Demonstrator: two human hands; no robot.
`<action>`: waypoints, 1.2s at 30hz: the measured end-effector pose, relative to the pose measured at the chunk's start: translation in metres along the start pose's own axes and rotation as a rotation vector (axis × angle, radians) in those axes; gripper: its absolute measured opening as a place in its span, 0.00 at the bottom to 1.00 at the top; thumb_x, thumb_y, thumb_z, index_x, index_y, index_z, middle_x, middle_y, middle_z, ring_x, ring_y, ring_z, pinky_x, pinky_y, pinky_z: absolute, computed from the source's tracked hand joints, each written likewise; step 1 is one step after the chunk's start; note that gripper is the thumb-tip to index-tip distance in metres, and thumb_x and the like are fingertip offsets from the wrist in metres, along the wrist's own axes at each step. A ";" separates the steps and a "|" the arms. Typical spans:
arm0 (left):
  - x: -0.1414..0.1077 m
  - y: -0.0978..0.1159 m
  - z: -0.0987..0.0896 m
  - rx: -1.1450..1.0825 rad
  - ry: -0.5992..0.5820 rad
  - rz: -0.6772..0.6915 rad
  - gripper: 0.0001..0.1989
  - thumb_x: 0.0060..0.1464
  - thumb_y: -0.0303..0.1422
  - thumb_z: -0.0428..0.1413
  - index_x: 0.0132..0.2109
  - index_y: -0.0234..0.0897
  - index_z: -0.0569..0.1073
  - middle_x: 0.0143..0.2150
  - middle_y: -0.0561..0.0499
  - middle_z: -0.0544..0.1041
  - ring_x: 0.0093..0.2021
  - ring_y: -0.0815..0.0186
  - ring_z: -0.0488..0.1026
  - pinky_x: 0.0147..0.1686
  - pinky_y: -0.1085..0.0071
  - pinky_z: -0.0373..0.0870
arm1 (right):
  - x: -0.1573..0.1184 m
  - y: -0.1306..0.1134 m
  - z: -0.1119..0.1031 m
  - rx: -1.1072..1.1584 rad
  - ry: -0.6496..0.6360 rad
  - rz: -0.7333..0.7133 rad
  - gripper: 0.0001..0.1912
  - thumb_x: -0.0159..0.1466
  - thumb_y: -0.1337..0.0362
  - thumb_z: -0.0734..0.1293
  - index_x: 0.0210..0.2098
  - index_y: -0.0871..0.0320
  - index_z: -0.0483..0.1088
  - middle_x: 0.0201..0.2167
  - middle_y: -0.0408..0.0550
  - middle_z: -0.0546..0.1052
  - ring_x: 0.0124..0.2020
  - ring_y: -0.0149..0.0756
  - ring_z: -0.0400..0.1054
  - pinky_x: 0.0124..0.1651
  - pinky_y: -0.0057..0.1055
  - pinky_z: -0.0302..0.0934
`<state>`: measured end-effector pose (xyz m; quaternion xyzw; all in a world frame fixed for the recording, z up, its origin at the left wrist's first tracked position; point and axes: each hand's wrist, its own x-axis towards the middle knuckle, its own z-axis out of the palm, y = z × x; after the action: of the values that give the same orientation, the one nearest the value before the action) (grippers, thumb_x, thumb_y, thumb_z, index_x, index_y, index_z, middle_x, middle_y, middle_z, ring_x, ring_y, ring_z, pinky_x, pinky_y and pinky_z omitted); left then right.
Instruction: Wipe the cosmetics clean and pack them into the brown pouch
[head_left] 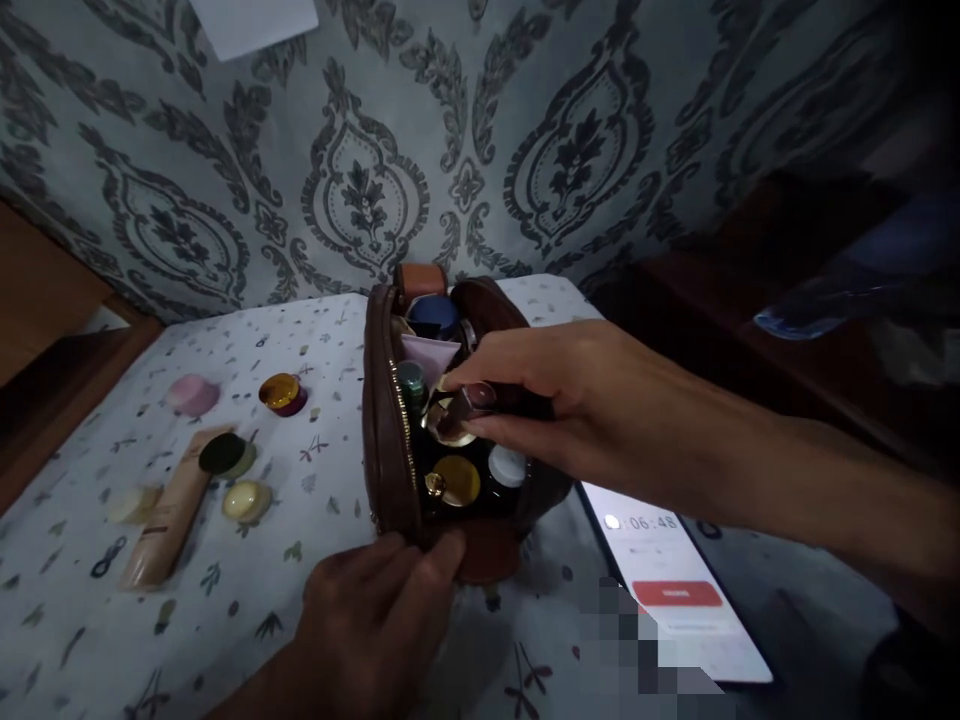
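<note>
A brown zippered bag [381,400] stands open on the patterned cloth, with a blue-lidded jar [433,314], a pink tube [429,355], a gold-lidded jar [457,482] and a white cap [508,466] inside. My left hand [375,610] pinches the bag's near edge. Over the opening, my right hand [540,390] is closed on a small dark container [480,398], its fingers partly inside the bag.
On the cloth [315,540] at left lie a beige tube [169,515], a pink jar [193,395], an amber-lidded jar [283,393] and several small jars. A lit phone [675,560] lies right of the bag. Patterned wallpaper rises behind.
</note>
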<state>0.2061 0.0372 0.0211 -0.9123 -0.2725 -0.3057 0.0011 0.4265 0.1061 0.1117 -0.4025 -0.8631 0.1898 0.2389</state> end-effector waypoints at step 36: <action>-0.016 -0.008 0.004 0.028 -0.002 0.027 0.16 0.59 0.20 0.52 0.54 0.25 0.71 0.30 0.49 0.80 0.27 0.69 0.77 0.27 0.75 0.77 | 0.030 -0.005 0.030 -0.372 -0.282 -0.171 0.05 0.61 0.72 0.65 0.31 0.61 0.74 0.27 0.47 0.75 0.28 0.33 0.65 0.27 0.29 0.45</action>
<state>0.1936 0.0372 0.0081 -0.9161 -0.2644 -0.3009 0.0180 0.3895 0.1228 0.0980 -0.3345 -0.9389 0.0612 0.0532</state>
